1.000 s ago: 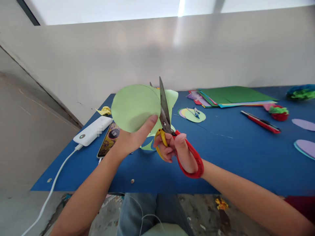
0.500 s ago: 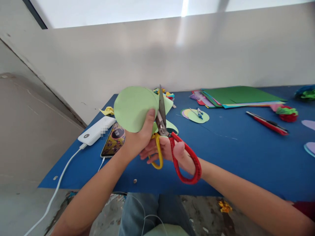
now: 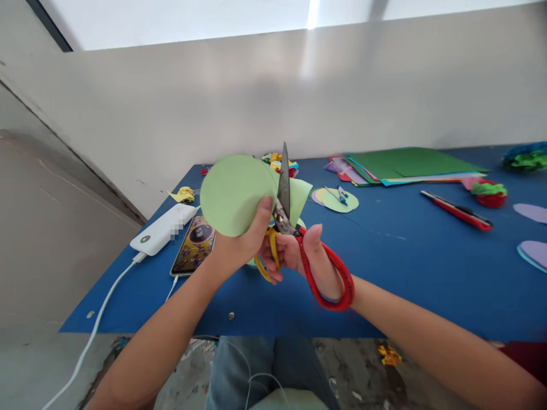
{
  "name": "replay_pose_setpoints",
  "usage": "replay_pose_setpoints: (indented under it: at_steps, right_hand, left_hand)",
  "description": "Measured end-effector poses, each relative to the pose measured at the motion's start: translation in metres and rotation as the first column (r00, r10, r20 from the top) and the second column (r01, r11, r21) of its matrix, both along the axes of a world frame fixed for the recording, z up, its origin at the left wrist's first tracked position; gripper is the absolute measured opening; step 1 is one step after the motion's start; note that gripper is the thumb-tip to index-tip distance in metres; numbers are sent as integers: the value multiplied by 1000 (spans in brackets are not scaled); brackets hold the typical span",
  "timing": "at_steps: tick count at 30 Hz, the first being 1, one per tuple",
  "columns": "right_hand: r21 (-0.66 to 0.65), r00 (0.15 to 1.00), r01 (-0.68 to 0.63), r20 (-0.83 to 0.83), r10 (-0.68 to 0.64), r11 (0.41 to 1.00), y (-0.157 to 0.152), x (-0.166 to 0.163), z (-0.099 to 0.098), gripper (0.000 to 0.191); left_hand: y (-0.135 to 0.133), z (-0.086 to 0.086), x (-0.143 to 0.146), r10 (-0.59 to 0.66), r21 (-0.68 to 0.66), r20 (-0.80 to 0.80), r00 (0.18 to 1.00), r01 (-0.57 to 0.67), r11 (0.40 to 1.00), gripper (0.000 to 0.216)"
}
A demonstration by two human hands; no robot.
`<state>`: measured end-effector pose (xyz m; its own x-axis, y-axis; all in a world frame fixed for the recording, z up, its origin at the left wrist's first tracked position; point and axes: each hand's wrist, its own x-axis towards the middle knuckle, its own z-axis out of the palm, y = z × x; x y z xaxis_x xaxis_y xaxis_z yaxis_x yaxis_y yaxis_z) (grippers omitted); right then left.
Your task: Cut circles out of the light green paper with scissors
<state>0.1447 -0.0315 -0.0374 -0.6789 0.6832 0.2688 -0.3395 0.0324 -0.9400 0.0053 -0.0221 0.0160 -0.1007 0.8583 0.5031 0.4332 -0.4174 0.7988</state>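
My left hand (image 3: pixel 241 242) pinches a light green paper disc (image 3: pixel 235 193) at its lower right edge, holding it up above the blue table (image 3: pixel 405 267). My right hand (image 3: pixel 305 256) grips large scissors (image 3: pixel 294 233) with one yellow and one red handle loop. Their blades point upward and are nearly closed along the disc's right edge. A green offcut (image 3: pixel 299 196) still hangs to the right of the blades.
A white power bank (image 3: pixel 162 228) with a cable and a phone (image 3: pixel 193 244) lie at the table's left. Paper discs with a compass (image 3: pixel 339 199), stacked coloured sheets (image 3: pixel 405 165), a red utility knife (image 3: pixel 455 209), tissue pompoms (image 3: pixel 489 193) and purple cut-outs (image 3: pixel 532 250) lie to the right.
The scissors closed further along the disc's edge after opening half a second ago. The green offcut to the right of the blades has grown narrower. Both hands stayed in about the same place.
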Motion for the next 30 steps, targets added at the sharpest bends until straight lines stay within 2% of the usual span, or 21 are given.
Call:
replay_pose_setpoints:
  at_steps: [3,7,11,17,24,30]
  right_hand:
    - [-44,1000,9,-15,-10,999,-1,-1,0,77]
    - [-94,1000,8,-23,-10,996,1,-2,0,74]
    - [-98,1000,17,-8,-18,995,2,-3,1,76]
    - [-132,1000,30,-3,-31,991,1,-5,3,80]
    - [-170,999,32,-28,-37,985,-1,-5,7,80]
    - [-157,999,52,-6,-53,986,1,-4,4,79]
  left_hand:
    - [-1,0,1,-42,1,-21,999,42,999,43]
    - [0,1,1,-26,5,-21,999,26,1000,43]
    - [0,1,0,-36,-15,-7,999,36,999,45]
    - [-2,2,0,-122,-31,-10,992,122,992,50]
    - [-2,2,-1,-139,-55,-23,990,137,989,53]
    - [-2,3,-1,-182,-33,-14,983,181,983,51]
